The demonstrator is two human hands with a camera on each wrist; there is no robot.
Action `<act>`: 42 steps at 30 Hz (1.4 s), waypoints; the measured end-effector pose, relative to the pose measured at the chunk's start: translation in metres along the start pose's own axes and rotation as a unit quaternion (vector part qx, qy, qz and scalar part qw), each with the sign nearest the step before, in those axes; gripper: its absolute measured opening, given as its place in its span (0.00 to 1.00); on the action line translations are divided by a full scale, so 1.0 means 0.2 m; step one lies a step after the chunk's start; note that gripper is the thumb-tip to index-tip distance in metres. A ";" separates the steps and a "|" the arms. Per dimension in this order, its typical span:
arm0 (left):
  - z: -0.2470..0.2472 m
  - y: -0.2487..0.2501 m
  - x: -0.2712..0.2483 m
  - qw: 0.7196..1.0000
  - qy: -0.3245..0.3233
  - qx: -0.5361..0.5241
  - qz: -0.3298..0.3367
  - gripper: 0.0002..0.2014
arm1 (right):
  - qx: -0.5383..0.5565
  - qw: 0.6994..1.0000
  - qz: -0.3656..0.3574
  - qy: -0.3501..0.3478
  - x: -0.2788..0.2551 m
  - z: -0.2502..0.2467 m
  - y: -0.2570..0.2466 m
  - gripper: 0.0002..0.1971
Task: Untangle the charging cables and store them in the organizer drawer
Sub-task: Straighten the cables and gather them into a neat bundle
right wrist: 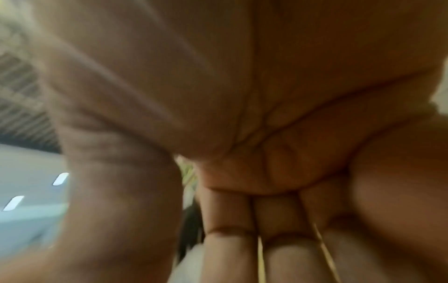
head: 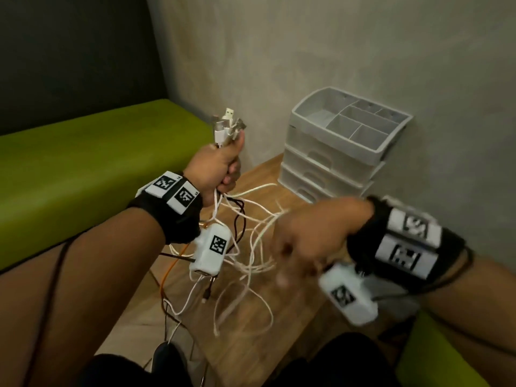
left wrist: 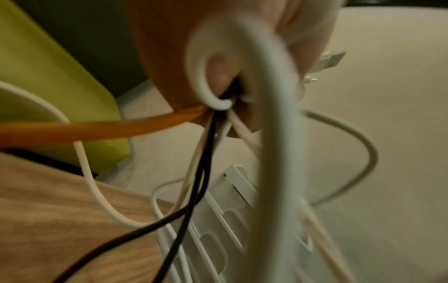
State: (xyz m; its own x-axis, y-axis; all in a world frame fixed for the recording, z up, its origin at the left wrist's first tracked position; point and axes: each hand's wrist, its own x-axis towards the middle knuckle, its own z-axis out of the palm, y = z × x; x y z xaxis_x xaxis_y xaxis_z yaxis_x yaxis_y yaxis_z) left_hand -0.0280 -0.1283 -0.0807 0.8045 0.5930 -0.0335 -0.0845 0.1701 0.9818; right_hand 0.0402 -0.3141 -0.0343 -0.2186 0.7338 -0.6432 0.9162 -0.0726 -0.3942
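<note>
My left hand (head: 220, 166) is raised over the wooden table (head: 279, 344) and grips a bundle of charging cables (head: 251, 247) just below their USB plugs (head: 227, 127), which stick up out of the fist. White, black and orange cables hang from it in tangled loops onto the table. The left wrist view shows the left hand (left wrist: 169, 57) closed round an orange cable (left wrist: 97, 128), a black cable (left wrist: 194, 191) and white cables (left wrist: 274, 114). My right hand (head: 290, 255) is blurred among the hanging loops. Its fingers (right wrist: 230, 249) look straight, with thin white strands (right wrist: 324, 247) running between them.
A light grey organizer (head: 340, 143) with three shut drawers and an open divided top tray stands at the table's far corner against the wall. A green bench (head: 83, 157) runs along the left. Another green cushion (head: 435, 356) lies at the lower right.
</note>
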 end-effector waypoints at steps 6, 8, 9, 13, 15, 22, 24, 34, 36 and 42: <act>0.15 0.02 -0.12 0.995 0.003 0.088 0.045 0.22 | 0.310 0.896 -0.054 0.312 -0.23 -0.25 0.12 0.17; 0.19 0.03 -0.15 0.993 0.005 0.096 0.064 0.21 | 0.328 0.912 -0.035 0.243 -0.26 -0.26 0.13 0.19; 0.20 0.04 -0.16 0.991 0.006 0.109 0.076 0.20 | 0.318 0.922 -0.028 0.220 -0.28 -0.25 0.14 0.19; 0.18 0.07 -0.18 0.988 0.010 0.132 0.084 0.16 | 0.380 0.823 -0.045 0.421 -0.35 -0.24 0.20 0.23; 0.18 0.09 -0.18 0.991 -0.005 0.106 0.078 0.19 | 0.366 0.762 -0.051 0.532 -0.33 -0.23 0.22 0.17; 0.33 0.18 -0.22 0.996 -0.069 -0.017 0.056 0.28 | 0.408 0.818 -0.116 0.388 0.03 -0.05 0.12 0.56; 0.36 0.19 -0.20 0.996 -0.058 -0.036 0.059 0.29 | 0.459 0.779 -0.141 0.402 0.11 0.00 0.09 0.39; 0.31 0.20 -0.13 0.991 0.043 -0.122 -0.033 0.21 | 0.181 0.879 0.073 0.434 0.15 -0.03 0.14 0.06; 0.29 0.18 -0.12 0.983 0.068 -0.160 -0.057 0.22 | 0.168 0.877 0.096 0.440 0.17 0.01 0.17 0.04; 0.17 0.15 -0.08 0.961 0.141 -0.230 -0.060 0.18 | 0.168 0.872 0.115 0.444 0.14 0.11 0.24 0.09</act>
State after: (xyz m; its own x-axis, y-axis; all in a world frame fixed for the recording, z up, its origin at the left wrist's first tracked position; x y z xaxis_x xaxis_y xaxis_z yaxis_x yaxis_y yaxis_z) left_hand -0.0243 -0.1592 -0.0450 0.6389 0.7259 -0.2547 -0.3044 0.5427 0.7829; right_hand 0.0707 -0.3123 -0.0852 0.4423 0.8964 -0.0271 0.7181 -0.3722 -0.5881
